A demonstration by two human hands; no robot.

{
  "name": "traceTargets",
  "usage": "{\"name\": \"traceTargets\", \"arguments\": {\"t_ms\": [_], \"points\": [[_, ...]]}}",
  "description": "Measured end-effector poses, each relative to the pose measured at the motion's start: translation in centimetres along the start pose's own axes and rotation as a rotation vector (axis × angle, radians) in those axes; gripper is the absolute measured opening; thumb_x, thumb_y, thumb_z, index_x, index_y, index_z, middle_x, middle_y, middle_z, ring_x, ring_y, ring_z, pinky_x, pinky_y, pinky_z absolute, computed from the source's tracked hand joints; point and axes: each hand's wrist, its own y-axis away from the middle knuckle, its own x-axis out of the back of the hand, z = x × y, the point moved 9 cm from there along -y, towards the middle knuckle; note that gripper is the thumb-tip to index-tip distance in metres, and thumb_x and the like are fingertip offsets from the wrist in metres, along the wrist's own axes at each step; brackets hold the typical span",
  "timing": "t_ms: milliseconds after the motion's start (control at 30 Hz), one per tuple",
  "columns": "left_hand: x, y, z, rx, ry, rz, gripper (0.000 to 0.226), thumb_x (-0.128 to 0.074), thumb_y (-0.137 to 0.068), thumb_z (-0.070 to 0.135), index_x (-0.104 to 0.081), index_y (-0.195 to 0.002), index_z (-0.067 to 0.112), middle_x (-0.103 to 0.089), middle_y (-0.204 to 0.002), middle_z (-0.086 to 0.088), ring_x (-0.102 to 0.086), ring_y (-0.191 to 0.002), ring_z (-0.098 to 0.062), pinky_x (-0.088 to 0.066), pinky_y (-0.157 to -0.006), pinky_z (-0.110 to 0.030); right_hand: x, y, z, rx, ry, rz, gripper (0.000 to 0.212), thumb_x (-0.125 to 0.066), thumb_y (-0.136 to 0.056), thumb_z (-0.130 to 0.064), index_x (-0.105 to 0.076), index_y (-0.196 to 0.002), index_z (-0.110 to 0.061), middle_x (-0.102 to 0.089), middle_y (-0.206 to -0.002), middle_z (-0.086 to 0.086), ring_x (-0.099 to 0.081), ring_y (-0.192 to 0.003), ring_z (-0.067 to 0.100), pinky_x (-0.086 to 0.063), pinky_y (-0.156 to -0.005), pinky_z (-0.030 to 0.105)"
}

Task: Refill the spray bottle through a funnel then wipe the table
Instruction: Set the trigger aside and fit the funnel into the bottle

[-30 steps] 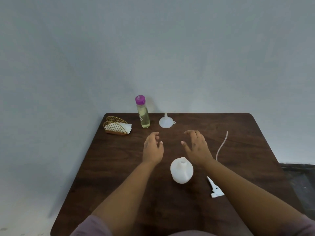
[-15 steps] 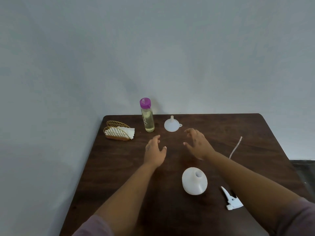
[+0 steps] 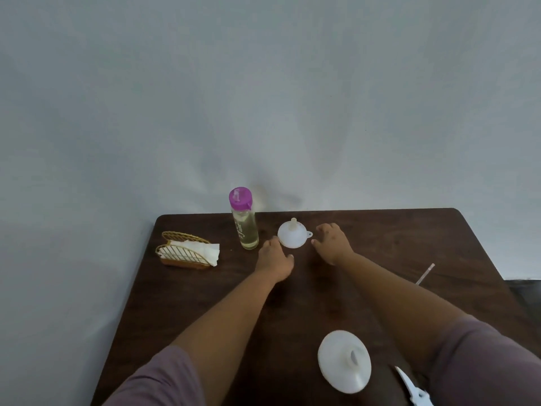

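A white funnel lies upside down, spout up, near the far edge of the dark wooden table. My left hand is just left of it and my right hand just right of it, both with relaxed fingers and holding nothing. A clear refill bottle with a purple cap and pale liquid stands left of the funnel. The white spray bottle, its neck uncovered, stands close to me. Its spray head lies to the right of it, its tube partly hidden by my right arm.
A gold wire holder with white napkins sits at the far left of the table. A grey wall runs right behind the table's far edge.
Both hands have reached further away from me, from above the spray bottle to either side of the funnel. The view has shifted, so the spray bottle now sits lower in the frame.
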Motion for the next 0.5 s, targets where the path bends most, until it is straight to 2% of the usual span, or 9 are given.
{"name": "traceTargets", "arguments": {"t_ms": [133, 300, 433, 500], "points": [[1.2, -2.9, -0.7, 0.030, 0.153, 0.041, 0.074, -0.056, -0.093, 0.007, -0.015, -0.154, 0.010, -0.028, -0.157, -0.010, -0.027, -0.145, -0.027, -0.027, -0.118, -0.038, -0.7, -2.1, 0.8, -0.089, -0.120, -0.002, 0.042, -0.055, -0.093, -0.014, -0.048, -0.134, -0.007, -0.046, -0.137, 0.012, -0.051, -0.121, 0.026, -0.038, -0.104, 0.032], [-0.8, -4.4, -1.5, 0.165, 0.433, -0.081, 0.081, -0.050, -0.093, 0.002, -0.002, -0.156, 0.018, -0.030, -0.158, -0.006, -0.032, -0.143, -0.026, -0.031, -0.116, -0.043, -2.3, -3.4, 1.1, -0.134, -0.159, -0.015, 0.041, -0.049, -0.091, -0.005, -0.050, -0.132, -0.006, -0.049, -0.135, 0.015, -0.051, -0.120, 0.029, -0.040, -0.102, 0.034], [-1.9, -4.5, -1.1, 0.187, 0.557, -0.094, 0.081, -0.051, -0.088, 0.002, -0.011, -0.155, 0.020, -0.028, -0.158, -0.005, -0.035, -0.140, -0.027, -0.034, -0.114, -0.045, -3.0, -3.5, 1.5, -0.281, -0.321, 0.007, 0.039, -0.049, -0.094, -0.012, -0.051, -0.133, -0.008, -0.050, -0.136, 0.013, -0.051, -0.121, 0.028, -0.041, -0.096, 0.031], [-2.3, -4.4, -1.2, 0.225, 0.634, -0.103, 0.084, -0.052, -0.082, 0.000, -0.016, -0.154, 0.023, -0.027, -0.157, -0.003, -0.038, -0.136, -0.028, -0.041, -0.109, -0.046, -3.4, -3.2, 2.3, -0.401, -0.467, 0.008, 0.038, -0.052, -0.093, -0.012, -0.054, -0.131, -0.008, -0.054, -0.132, 0.013, -0.052, -0.119, 0.028, -0.044, -0.093, 0.033]]}}
